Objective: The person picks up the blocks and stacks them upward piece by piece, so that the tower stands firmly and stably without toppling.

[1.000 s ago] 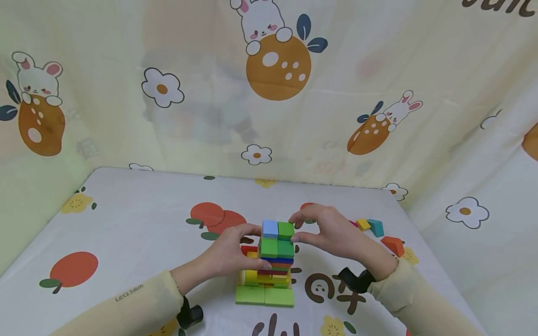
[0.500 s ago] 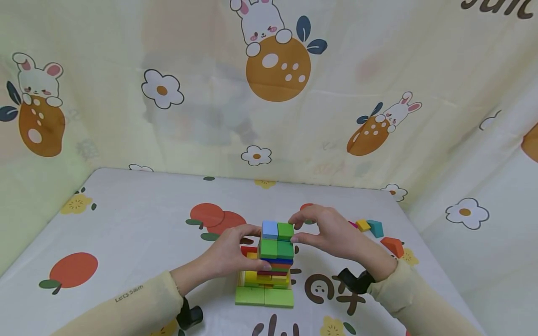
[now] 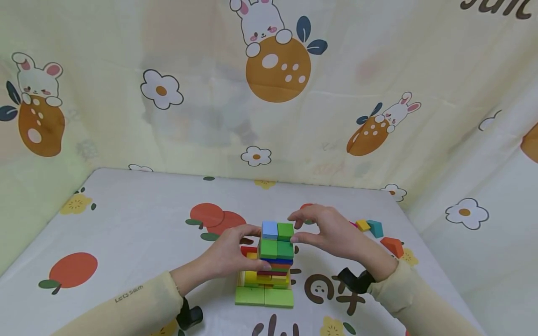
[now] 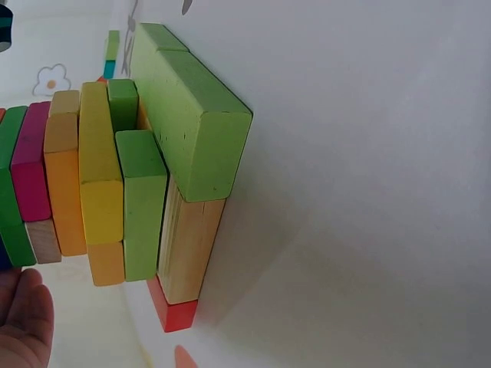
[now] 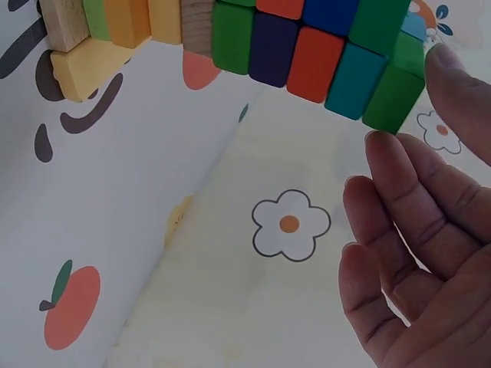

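Note:
A tower of coloured wooden blocks (image 3: 273, 261) stands on the table on a light green base. At its top a light blue block (image 3: 270, 229) lies beside a green block (image 3: 286, 230). My left hand (image 3: 227, 252) holds the tower's left side, thumb across the front and fingers behind; the left wrist view catches only some fingers (image 4: 31, 314) at the lower left. On the opposite side, my right hand (image 3: 332, 233) pinches the right end of the top green block with thumb and forefinger. In the right wrist view its other fingers (image 5: 372, 284) are loosely bent, apart from the tower.
Several loose blocks, among them a yellow block (image 3: 363, 225), a teal block (image 3: 375, 228) and an orange block (image 3: 392, 246), lie on the right behind the right forearm. A printed cloth covers the table (image 3: 138, 224), and a patterned curtain (image 3: 201, 121) hangs behind it.

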`<control>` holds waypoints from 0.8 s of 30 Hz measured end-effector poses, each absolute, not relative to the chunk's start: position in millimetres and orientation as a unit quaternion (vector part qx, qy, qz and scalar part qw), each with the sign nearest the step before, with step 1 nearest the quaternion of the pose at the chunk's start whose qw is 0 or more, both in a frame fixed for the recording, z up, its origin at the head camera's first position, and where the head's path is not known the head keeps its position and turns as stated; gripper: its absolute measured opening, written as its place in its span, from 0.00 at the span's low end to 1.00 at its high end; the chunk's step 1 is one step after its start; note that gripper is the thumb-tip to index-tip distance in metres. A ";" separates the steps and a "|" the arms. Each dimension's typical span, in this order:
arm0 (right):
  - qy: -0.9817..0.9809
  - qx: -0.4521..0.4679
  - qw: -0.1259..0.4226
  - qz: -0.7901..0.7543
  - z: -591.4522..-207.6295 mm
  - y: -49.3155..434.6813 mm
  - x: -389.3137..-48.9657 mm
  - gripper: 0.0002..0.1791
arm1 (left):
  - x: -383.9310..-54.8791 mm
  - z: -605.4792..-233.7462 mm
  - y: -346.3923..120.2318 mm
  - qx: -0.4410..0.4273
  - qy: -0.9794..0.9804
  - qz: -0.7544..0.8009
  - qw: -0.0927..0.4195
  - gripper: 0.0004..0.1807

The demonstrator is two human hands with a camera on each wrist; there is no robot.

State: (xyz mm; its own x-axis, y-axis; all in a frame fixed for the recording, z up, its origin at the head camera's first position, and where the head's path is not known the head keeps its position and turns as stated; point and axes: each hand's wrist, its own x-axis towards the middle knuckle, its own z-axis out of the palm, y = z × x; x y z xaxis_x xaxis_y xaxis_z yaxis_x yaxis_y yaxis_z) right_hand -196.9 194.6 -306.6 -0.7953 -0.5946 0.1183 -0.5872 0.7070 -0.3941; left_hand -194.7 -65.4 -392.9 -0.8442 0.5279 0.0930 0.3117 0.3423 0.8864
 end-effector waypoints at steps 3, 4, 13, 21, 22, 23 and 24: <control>0.926 -0.311 -0.001 -0.213 -305.1 198.3 -197.3 0.19 | -194.6 -393.2 -65.6 0.258 0.811 0.514 0.105 0.34; 0.927 -0.305 -0.005 -0.218 -304.9 201.2 -198.0 0.18 | -194.5 -393.3 -65.7 0.258 0.811 0.514 0.105 0.34; 0.961 -0.170 -0.042 -0.215 -329.4 283.2 -238.4 0.17 | -193.6 -391.9 -67.0 0.254 0.816 0.509 0.101 0.34; 0.990 -0.074 0.017 -0.121 -386.2 356.4 -270.9 0.23 | -192.6 -391.3 -65.6 0.255 0.815 0.510 0.104 0.34; 0.992 -0.075 0.022 -0.094 -392.1 360.0 -272.1 0.23 | -192.4 -391.4 -65.4 0.255 0.815 0.511 0.104 0.34; 0.994 -0.080 0.025 -0.065 -397.5 362.9 -272.8 0.24 | -192.3 -391.4 -65.1 0.254 0.814 0.512 0.104 0.34; 0.995 -0.086 0.028 -0.036 -402.1 365.1 -272.9 0.24 | -192.3 -391.4 -64.9 0.255 0.813 0.513 0.104 0.34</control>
